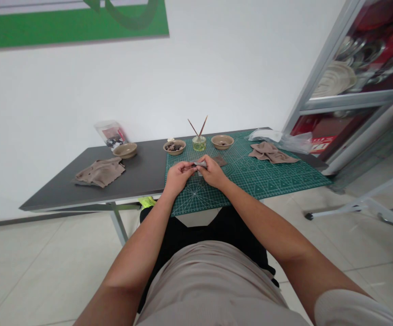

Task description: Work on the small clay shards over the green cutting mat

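Over the green cutting mat (237, 185), my left hand (178, 175) and my right hand (213, 173) meet with fingers pinched together. Between them is a small grey-brown piece of cloth (201, 164), folded or rolled, mostly hidden by the fingers. Both hands are closed on it, the left at its edge. Just beyond my right hand, a flat brown cloth piece (221, 160) lies on the mat. Behind the hands stand a tan bowl (174, 152) of dark small pieces, a glass jar (199, 144) with two thin sticks or brushes, and another tan bowl (222, 147) holding a little.
On the dark table (142, 174), a brown cloth (101, 172), a third bowl (125, 156) and a plastic bag (111, 135) lie left. Another brown cloth (271, 152) and clear plastic wrapping (296, 141) lie right. A white wall rises behind; a glass-fronted cabinet (349, 103) stands right.
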Action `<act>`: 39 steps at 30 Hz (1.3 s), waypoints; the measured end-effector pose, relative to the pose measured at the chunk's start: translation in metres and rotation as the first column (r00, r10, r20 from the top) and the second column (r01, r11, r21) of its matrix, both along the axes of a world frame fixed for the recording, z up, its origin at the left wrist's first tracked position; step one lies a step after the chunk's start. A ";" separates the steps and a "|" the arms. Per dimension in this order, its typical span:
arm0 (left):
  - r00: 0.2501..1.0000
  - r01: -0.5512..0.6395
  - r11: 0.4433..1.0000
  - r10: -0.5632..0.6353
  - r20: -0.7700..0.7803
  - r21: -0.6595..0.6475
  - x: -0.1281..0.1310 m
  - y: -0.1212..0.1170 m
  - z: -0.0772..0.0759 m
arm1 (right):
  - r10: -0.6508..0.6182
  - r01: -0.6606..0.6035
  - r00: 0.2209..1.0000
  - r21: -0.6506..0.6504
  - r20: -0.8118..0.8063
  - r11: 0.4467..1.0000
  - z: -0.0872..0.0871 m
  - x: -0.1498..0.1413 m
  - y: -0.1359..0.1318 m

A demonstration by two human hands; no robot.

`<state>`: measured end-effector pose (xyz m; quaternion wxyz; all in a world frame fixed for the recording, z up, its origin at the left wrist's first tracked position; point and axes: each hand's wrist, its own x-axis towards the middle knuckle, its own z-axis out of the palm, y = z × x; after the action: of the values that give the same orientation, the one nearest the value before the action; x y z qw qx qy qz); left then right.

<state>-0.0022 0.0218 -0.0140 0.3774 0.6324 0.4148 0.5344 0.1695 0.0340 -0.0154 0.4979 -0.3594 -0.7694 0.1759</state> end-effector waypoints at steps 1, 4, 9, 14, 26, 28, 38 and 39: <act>1.000 0.011 1.000 -0.011 0.006 -0.002 0.000 0.000 0.000 | 0.006 -0.006 1.000 0.000 0.002 1.000 0.000 0.000 0.000; 0.998 0.056 0.998 -0.056 0.023 -0.010 -0.001 0.001 0.000 | 0.035 -0.035 0.999 -0.009 0.014 0.999 0.000 0.001 0.001; 0.997 0.063 0.998 -0.061 0.038 -0.032 0.001 -0.001 0.002 | 0.028 -0.028 1.000 -0.006 0.010 1.000 -0.001 0.002 0.000; 0.999 0.031 0.999 -0.029 0.043 -0.042 0.002 -0.004 0.005 | -0.037 0.037 0.999 0.042 -0.016 0.998 -0.002 -0.001 -0.003; 0.999 0.039 0.999 -0.037 0.036 -0.035 0.002 -0.003 0.005 | 0.006 -0.006 1.000 0.022 -0.014 1.000 -0.001 0.000 -0.001; 0.999 0.028 0.999 -0.026 0.037 -0.039 0.003 -0.004 0.005 | -0.018 0.019 1.000 0.020 -0.022 1.000 -0.001 0.000 -0.002; 0.996 0.062 0.997 -0.059 0.070 -0.045 0.001 -0.003 0.004 | 0.029 -0.029 0.999 0.003 -0.043 1.000 0.000 0.000 -0.001; 0.996 0.059 0.997 -0.056 0.066 -0.046 0.001 -0.003 0.005 | 0.032 -0.032 0.998 -0.005 -0.045 0.999 0.000 0.000 -0.001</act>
<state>-0.0009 0.0188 -0.0090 0.4208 0.6173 0.3968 0.5333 0.1699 0.0328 -0.0151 0.5112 -0.3444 -0.7631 0.1942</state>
